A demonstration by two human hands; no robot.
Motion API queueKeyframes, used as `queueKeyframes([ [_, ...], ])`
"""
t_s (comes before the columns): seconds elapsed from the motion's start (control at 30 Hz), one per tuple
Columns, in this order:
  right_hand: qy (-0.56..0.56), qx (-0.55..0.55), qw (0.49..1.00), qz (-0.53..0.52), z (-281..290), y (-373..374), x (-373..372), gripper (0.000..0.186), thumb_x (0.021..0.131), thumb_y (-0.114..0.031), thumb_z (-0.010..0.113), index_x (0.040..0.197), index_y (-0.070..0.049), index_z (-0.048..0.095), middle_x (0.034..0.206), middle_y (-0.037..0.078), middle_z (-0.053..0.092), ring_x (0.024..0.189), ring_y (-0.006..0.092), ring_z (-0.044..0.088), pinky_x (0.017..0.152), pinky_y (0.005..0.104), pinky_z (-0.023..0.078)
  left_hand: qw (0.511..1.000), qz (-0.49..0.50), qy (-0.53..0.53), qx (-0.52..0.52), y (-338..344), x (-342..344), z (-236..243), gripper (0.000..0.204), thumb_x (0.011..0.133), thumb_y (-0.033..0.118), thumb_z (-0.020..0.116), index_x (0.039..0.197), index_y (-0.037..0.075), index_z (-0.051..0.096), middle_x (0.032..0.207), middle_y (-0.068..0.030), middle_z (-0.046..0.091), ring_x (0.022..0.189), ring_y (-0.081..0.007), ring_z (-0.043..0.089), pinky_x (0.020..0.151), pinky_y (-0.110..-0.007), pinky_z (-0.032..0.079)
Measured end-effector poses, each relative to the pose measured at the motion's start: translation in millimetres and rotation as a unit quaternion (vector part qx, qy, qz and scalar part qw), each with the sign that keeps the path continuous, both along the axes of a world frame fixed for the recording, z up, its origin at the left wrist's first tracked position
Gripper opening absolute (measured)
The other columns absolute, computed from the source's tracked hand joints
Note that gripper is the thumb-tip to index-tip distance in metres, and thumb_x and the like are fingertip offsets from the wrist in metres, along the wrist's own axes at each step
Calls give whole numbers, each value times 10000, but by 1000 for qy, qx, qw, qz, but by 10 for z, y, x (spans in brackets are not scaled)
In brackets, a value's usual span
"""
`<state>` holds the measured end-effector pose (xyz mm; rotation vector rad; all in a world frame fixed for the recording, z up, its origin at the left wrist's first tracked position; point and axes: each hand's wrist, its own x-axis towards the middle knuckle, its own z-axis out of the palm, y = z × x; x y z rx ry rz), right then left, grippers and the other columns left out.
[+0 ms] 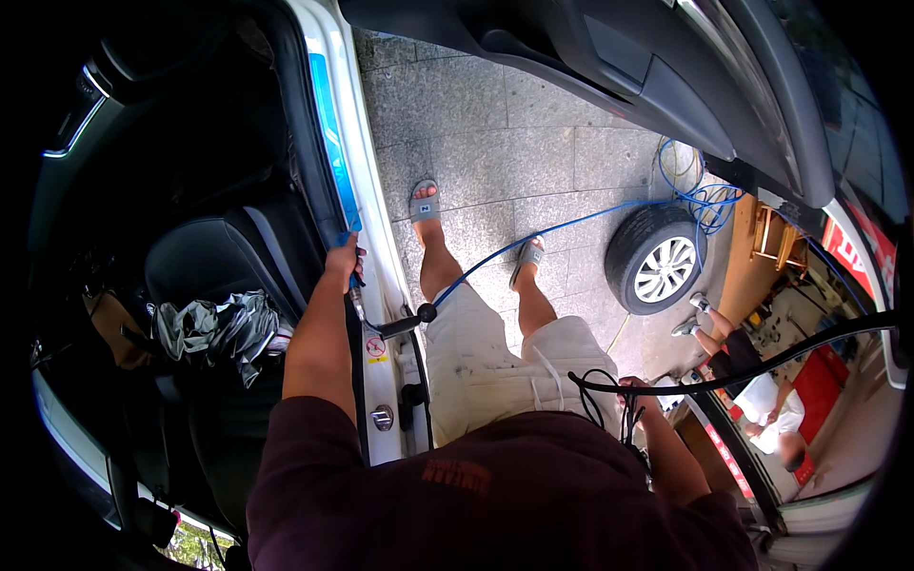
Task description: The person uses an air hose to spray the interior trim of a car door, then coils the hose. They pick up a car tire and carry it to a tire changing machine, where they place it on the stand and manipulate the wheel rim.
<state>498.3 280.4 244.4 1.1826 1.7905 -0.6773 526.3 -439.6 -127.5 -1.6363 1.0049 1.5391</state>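
My left hand reaches to the white door sill of a car, its fingers wrapped round a slim blue air gun. Below the grip, a metal fitting and a bent black connector show. A blue hose runs from there across the floor. Along the sill lies a shiny blue strip, close to my fingertips. By my right hip, my right hand is partly covered by a black cable and thin cords; its fingers are mostly hidden.
Left, inside the car, a crumpled silver sheet lies by a black seat. An open car door hangs over the paving. A wheel lies to the right beside coiled hose. Another person is at the far right.
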Motion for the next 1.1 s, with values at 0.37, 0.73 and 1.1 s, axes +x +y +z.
queueKeyframes([
  [0.37,69,-96,993,-29,20,133,61,186,857,66,630,1020,-16,597,816,55,583,686,162,598,629,293,518,986,-65,96,-122,-1026,-1453,-550,562,995,557,586,801,35,663,582,-27,495,445,-154,455,452,-344,409],
  [0.73,78,-27,997,-5,105,497,597,190,968,-152,642,1088,-5,629,766,64,652,632,134,620,566,300,513,976,-21,151,-153,-1954,-3150,-314,544,1008,562,555,822,58,640,627,-2,477,474,-129,422,486,-322,409],
  [1.1,51,36,982,-178,122,30,297,147,972,-189,574,1025,-62,622,751,77,614,568,171,574,502,290,461,978,-93,147,-116,-1740,-2835,-773,591,1031,533,515,888,-21,662,564,-41,486,455,-173,469,492,-349,437],
])
